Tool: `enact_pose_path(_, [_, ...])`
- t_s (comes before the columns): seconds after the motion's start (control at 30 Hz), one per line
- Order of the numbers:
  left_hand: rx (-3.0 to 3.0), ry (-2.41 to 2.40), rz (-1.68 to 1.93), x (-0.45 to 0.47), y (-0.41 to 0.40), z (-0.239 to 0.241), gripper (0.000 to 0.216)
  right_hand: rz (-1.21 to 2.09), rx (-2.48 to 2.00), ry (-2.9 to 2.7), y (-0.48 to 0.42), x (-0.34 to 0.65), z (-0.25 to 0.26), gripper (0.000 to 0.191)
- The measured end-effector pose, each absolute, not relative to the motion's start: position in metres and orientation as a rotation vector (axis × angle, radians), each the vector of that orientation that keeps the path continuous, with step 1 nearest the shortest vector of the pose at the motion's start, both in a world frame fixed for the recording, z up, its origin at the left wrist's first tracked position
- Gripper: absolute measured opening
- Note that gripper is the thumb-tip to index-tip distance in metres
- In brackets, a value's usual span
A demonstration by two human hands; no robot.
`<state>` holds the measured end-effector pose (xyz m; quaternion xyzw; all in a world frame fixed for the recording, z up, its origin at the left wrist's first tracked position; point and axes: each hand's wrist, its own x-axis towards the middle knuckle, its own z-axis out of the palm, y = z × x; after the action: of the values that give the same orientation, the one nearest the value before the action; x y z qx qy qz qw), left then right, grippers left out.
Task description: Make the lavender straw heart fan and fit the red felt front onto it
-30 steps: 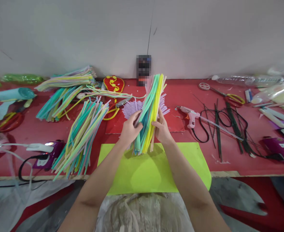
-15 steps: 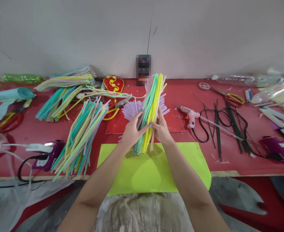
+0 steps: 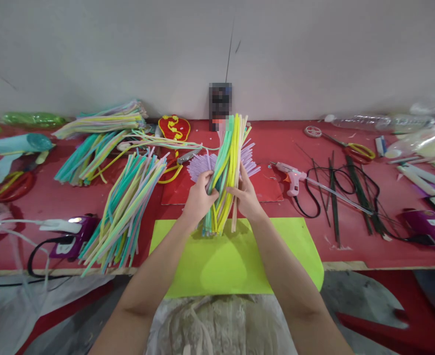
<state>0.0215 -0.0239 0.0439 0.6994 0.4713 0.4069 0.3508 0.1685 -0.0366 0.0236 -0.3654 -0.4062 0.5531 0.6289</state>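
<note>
Both hands hold one bundle of pastel pipe cleaners [image 3: 228,158] nearly upright over a lime-green sheet [image 3: 235,259]. My left hand [image 3: 198,199] wraps the bundle's left side, fingers curled into the teal and yellow strands. On the right side my right hand [image 3: 246,197] pinches it, fingers closed round a few pale strands. The bundle's lower ends rest on the green sheet's far edge. Behind the bundle a fan of lilac pieces [image 3: 202,165] lies on a red mat [image 3: 269,190].
A loose heap of pipe cleaners [image 3: 125,207] lies to the left, more piles [image 3: 99,128] behind it. A pink glue gun [image 3: 291,177], black cable, dark wires [image 3: 354,192] and scissors [image 3: 345,145] lie to the right on the red table [image 3: 369,241]. A purple device [image 3: 73,231] sits front left.
The bundle has tipped more upright and shifted slightly left. My left fingers have curled in deeper among the strands, and a few pale strands have separated at my right hand.
</note>
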Motion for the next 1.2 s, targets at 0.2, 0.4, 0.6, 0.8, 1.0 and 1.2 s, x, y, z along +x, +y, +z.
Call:
enact_pose_path(0.2, [1.794,1.169,1.068,0.0207,-0.0225,0.0448,0.044,1.275,-0.828,-0.897,-0.0364,0.1687,0.0242,0.087])
enact_pose_path(0.4, [1.849,1.140,1.066,0.0216,-0.0253,0.0428,0.042,1.273,-0.807,-0.889,-0.0365,0.1675,0.0257,0.089])
enact_pose_path(0.6, [1.837,1.185,1.074,0.0206,-0.0232,0.0397,0.043,1.261,-0.830,-0.917,-0.0362,0.1676,0.0233,0.088])
enact_pose_path(0.8, [1.833,1.201,1.101,0.0214,-0.0223,0.0376,0.043,1.244,-0.843,-0.917,-0.0355,0.1692,0.0215,0.086])
enact_pose_path(1.0, [1.880,1.163,1.030,0.0212,-0.0248,0.0415,0.047,1.261,-0.825,-0.910,-0.0360,0.1686,0.0248,0.086])
enact_pose_path(1.2, [1.834,1.150,1.032,0.0206,-0.0236,0.0431,0.049,1.238,-0.846,-0.925,-0.0357,0.1711,0.0248,0.085])
